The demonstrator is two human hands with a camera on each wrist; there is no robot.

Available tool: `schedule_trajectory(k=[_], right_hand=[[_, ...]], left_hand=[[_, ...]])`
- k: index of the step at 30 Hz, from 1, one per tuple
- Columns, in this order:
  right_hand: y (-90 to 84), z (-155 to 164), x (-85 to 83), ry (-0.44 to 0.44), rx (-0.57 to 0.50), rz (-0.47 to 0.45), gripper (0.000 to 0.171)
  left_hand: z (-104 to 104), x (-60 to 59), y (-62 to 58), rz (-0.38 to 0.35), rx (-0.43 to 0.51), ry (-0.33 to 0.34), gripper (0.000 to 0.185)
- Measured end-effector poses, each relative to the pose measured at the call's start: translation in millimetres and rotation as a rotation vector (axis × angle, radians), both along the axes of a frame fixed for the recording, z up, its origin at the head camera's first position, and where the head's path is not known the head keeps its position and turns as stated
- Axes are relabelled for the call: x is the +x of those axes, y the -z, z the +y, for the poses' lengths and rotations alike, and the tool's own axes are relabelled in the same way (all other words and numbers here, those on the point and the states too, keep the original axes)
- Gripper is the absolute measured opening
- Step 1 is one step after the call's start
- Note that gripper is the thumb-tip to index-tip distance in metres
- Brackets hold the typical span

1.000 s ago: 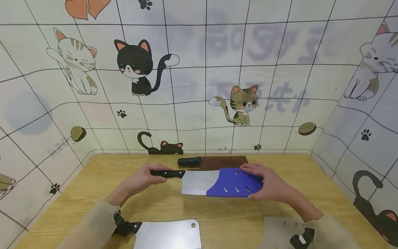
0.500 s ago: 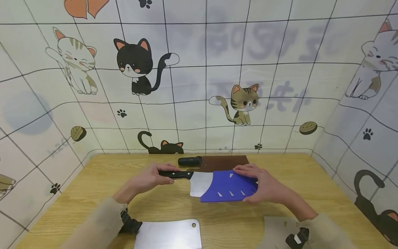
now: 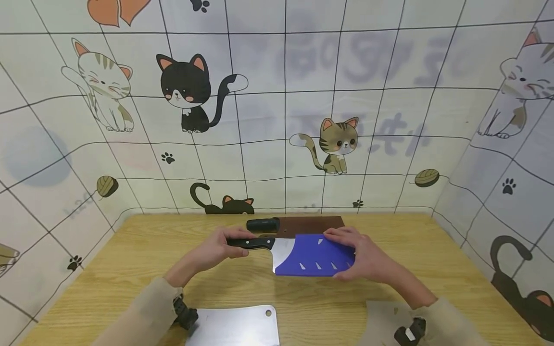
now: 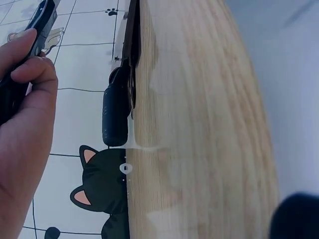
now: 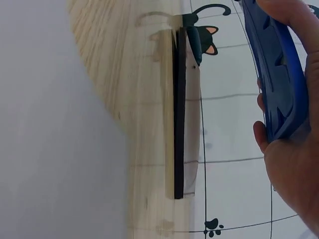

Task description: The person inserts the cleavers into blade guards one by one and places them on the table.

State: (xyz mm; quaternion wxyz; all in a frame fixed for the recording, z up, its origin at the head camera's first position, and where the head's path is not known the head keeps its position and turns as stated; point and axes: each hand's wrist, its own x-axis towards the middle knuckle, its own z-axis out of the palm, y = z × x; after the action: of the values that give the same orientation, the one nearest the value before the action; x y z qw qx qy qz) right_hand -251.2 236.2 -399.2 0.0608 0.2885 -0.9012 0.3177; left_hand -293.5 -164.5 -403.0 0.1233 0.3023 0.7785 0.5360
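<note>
In the head view, my left hand [image 3: 212,250] grips the black riveted handle [image 3: 255,243] of a cleaver [image 3: 283,251], held above the table. Most of its blade is inside a blue slotted blade cover [image 3: 311,257]; only a strip of metal near the handle shows. The cover's far end is held by my right hand [image 3: 368,259], thumb below and fingers along the top edge. Up close in the left wrist view, thumb and finger pinch the cleaver handle [image 4: 44,25]. The right wrist view has the blue cover [image 5: 279,69] in my right hand.
A brown blade cover or blade [image 3: 311,226] with a black handle [image 3: 262,225] lies at the table's back edge. Nearer me lies a second, bare cleaver [image 3: 235,327]. A greyish slotted cover [image 3: 383,322] is at front right, partly under my right forearm. Patterned walls enclose the table [image 3: 320,307].
My left hand has moved right with the cleaver, and the blade has slid deeper into the blue cover. My right hand has shifted slightly left with the cover.
</note>
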Motion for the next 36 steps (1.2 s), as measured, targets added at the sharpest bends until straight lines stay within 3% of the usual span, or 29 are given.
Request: schedule_trajectory(k=[4, 13, 17, 26, 31, 36], right_hand=[[-0.1, -3, 1.0, -0.049, 0.008, -0.012, 0.090], [2.0, -3, -1.1, -0.006, 0.000, 0.028, 0.092], [5.9, -3, -1.0, -0.003, -0.021, -0.001, 0.091], [16.6, 0, -1.0, -0.022, 0.141, -0.133, 0.091], [19.7, -2, -5.3, -0.043, 0.209, -0.142, 0.092], [22.6, -1, -10.7, -0.060, 0.215, -0.134, 0.093]], left_hand=[[-5, 1.7, 0.8, 0.013, -0.032, 0.024, 0.039], [11, 10.4, 8.8, -0.036, 0.052, -0.081, 0.037], [19, 12.8, 12.2, -0.049, 0.065, -0.083, 0.036], [24, 2.8, 18.3, 0.009, -0.090, -0.070, 0.035], [24, -3.0, 23.3, 0.062, -0.190, -0.054, 0.036], [18, -6.4, 28.9, 0.016, -0.214, -0.066, 0.037]])
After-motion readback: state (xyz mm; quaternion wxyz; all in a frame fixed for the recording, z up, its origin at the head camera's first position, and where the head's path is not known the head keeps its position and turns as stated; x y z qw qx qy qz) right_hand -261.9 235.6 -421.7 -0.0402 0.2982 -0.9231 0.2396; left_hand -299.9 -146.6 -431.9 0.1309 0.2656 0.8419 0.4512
